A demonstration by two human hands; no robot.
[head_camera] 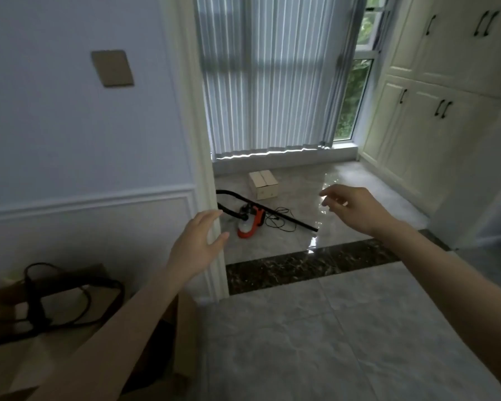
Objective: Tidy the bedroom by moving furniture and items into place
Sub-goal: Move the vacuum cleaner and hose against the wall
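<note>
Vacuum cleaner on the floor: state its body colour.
Orange-red, with a black hose; the vacuum cleaner shows in the head view, the only one.

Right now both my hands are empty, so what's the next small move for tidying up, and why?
Probably step through the doorway toward the orange vacuum and reach down for it. Both the left hand and the right hand are open and holding nothing, and the vacuum lies on the floor with its black hose and cord sprawled beside a small cardboard box.
</note>
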